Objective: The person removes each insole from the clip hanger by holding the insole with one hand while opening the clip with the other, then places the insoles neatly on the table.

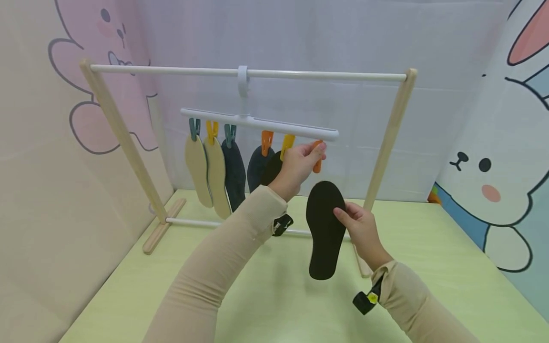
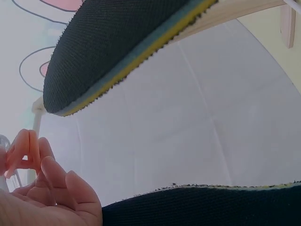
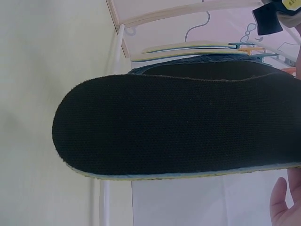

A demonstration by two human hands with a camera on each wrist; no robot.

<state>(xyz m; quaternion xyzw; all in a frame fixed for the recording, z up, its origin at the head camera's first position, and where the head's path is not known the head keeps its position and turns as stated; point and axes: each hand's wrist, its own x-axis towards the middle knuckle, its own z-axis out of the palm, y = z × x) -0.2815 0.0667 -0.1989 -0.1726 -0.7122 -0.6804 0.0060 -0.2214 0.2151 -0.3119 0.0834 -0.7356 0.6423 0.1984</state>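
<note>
My left hand (image 1: 296, 166) pinches an orange clothespin (image 1: 318, 157) at the right end of a white clip hanger (image 1: 279, 126). In the left wrist view the thumb and fingers press the clothespin (image 2: 24, 153). Just below and to the right, my right hand (image 1: 362, 228) grips the edge of a black insole (image 1: 326, 233), held upright with its wide end up. The right wrist view shows this insole (image 3: 174, 127) filling the middle, with a thin blue and yellow edge layer. Another black insole (image 1: 272, 167) hangs beside my left hand, partly hidden by it.
Beige insoles (image 1: 218, 178) and dark blue insoles (image 1: 233, 169) hang from teal, yellow and orange clothespins. The hanger hooks over a white rod (image 1: 171, 70) between wooden side posts (image 1: 390, 138). A light green table (image 1: 429, 247) lies below, and printed curtains (image 1: 386, 43) stand behind.
</note>
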